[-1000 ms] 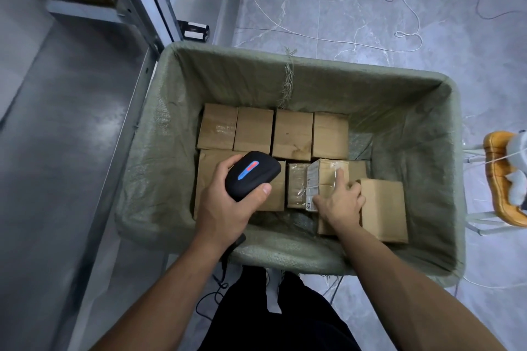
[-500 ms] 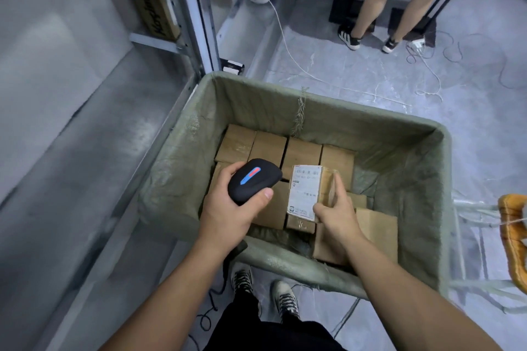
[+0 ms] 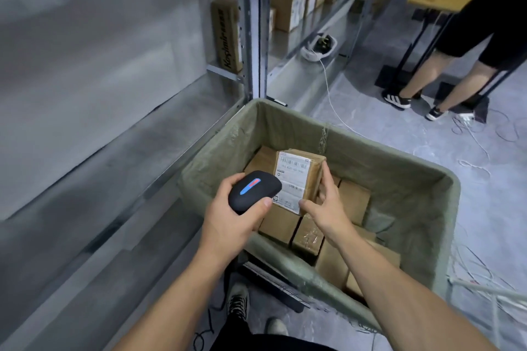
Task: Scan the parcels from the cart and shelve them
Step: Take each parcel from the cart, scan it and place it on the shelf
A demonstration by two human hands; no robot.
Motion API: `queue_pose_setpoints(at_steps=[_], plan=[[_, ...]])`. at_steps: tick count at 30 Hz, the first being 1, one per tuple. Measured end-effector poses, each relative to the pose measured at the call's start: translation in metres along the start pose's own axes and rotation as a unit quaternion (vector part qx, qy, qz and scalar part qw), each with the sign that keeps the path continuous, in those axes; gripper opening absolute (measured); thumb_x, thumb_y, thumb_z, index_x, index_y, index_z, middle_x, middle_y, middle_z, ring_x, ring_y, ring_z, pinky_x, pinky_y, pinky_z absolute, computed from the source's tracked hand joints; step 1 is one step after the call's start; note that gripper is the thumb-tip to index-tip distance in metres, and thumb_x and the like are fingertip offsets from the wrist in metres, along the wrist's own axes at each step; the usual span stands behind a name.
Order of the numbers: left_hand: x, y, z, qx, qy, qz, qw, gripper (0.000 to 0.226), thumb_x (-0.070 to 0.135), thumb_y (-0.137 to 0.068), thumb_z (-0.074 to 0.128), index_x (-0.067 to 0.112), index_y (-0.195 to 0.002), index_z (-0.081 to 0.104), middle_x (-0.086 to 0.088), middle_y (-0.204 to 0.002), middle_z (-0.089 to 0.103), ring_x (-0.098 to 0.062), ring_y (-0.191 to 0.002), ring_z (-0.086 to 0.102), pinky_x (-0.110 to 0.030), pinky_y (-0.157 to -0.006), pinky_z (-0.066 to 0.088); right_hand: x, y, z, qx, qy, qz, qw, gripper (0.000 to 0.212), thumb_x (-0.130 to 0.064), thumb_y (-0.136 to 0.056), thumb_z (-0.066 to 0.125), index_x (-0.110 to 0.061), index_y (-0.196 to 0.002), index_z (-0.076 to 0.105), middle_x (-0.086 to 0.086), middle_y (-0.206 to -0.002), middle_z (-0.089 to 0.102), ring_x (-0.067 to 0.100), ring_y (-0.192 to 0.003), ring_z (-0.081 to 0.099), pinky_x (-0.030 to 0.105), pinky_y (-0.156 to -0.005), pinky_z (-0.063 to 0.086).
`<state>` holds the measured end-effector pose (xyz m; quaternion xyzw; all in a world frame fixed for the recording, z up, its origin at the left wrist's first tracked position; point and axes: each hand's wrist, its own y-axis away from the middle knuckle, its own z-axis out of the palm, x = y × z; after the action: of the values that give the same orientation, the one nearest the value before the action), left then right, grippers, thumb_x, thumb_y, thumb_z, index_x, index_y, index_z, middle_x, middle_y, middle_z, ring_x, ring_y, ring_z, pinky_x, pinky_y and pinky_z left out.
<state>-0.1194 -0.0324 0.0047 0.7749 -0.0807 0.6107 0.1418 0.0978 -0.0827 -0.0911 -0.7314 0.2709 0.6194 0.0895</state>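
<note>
Left hand [image 3: 228, 219] clenched around a black scanner [image 3: 253, 191], blue and red strip lit on top, nose aimed at the label. Right hand [image 3: 325, 205] grasping a taped cardboard parcel [image 3: 299, 177], raised above the cart [image 3: 413, 179], white label [image 3: 291, 179] turned up toward the camera, thumb on the label's lower edge, fingers on the far side. More brown parcels [image 3: 285, 225] packed in the green-lined cart below. Metal shelf [image 3: 285, 37] at left, boxes [image 3: 288, 6] on it. Legs of another person [image 3: 445, 65] standing at upper right, cables across the floor.
</note>
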Motion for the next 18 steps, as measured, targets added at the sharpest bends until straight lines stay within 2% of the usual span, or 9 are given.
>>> queue_pose_setpoints(at_steps=[2,4,5,8,12,16,18], plan=[[0.001,0.014,-0.005,0.022,-0.002,0.000,1.000,0.057,0.036,-0.071,0.088,0.036,-0.120,0.060,0.015,-0.095,0.074,-0.012,-0.065,0.066,-0.022,-0.063,0.053,-0.004,0.005,0.004,-0.009,0.007,-0.016,1.000,0.110,-0.027,-0.062,0.073,-0.066,-0.148,0.016,-0.009,-0.150,0.036,0.010,-0.138,0.044,0.047,-0.119,0.035],[-0.001,0.027,-0.011,0.040,-0.003,0.000,0.999,0.050,0.023,-0.078,0.088,0.037,-0.117,0.059,0.021,-0.089,0.073,-0.008,-0.059,0.065,-0.024,-0.058,0.055,-0.009,0.011,0.010,-0.021,0.014,-0.032,0.999,0.108,-0.027,-0.064,0.072,-0.067,-0.147,0.015,-0.011,-0.148,0.034,0.008,-0.138,0.043,0.046,-0.119,0.034],[-0.002,0.033,-0.014,0.048,-0.003,0.002,0.999,0.048,0.022,-0.079,0.088,0.038,-0.114,0.059,0.025,-0.090,0.072,-0.007,-0.059,0.065,-0.024,-0.058,0.056,-0.013,0.013,0.014,-0.026,0.017,-0.042,0.999,0.108,-0.030,-0.063,0.072,-0.068,-0.146,0.015,-0.010,-0.149,0.034,0.009,-0.138,0.042,0.046,-0.119,0.034],[-0.004,0.050,-0.025,0.082,0.001,0.001,0.997,0.051,0.042,-0.068,0.084,0.042,-0.113,0.060,0.025,-0.097,0.073,-0.010,-0.068,0.068,-0.018,-0.065,0.053,-0.021,0.019,0.026,-0.042,0.025,-0.049,0.998,0.107,-0.037,-0.060,0.071,-0.073,-0.142,0.014,-0.009,-0.147,0.033,0.013,-0.138,0.043,0.048,-0.119,0.034],[-0.009,0.073,-0.046,0.129,0.013,-0.001,0.992,0.056,0.050,-0.064,0.079,0.043,-0.116,0.059,0.023,-0.099,0.073,-0.012,-0.071,0.069,-0.016,-0.068,0.051,-0.028,0.023,0.048,-0.086,0.031,-0.073,0.993,0.109,-0.035,-0.062,0.073,-0.068,-0.147,0.013,-0.006,-0.153,0.035,0.017,-0.139,0.043,0.053,-0.117,0.035],[-0.019,0.102,-0.074,0.185,0.029,-0.002,0.982,0.064,0.061,-0.057,0.076,0.043,-0.117,0.060,0.021,-0.103,0.073,-0.015,-0.074,0.069,-0.041,-0.081,0.061,-0.039,0.037,0.082,-0.137,0.029,-0.108,0.984,0.109,-0.032,-0.064,0.074,-0.065,-0.149,0.014,-0.003,-0.155,0.036,0.017,-0.141,0.041,0.053,-0.118,0.033],[-0.023,0.120,-0.091,0.211,0.038,0.000,0.977,0.068,0.061,-0.057,0.077,0.039,-0.120,0.061,0.019,-0.104,0.074,-0.014,-0.077,0.070,-0.047,-0.083,0.061,-0.045,0.049,0.103,-0.159,0.025,-0.117,0.980,0.109,-0.032,-0.064,0.074,-0.066,-0.148,0.014,-0.002,-0.155,0.035,0.018,-0.143,0.039,0.054,-0.118,0.032]])
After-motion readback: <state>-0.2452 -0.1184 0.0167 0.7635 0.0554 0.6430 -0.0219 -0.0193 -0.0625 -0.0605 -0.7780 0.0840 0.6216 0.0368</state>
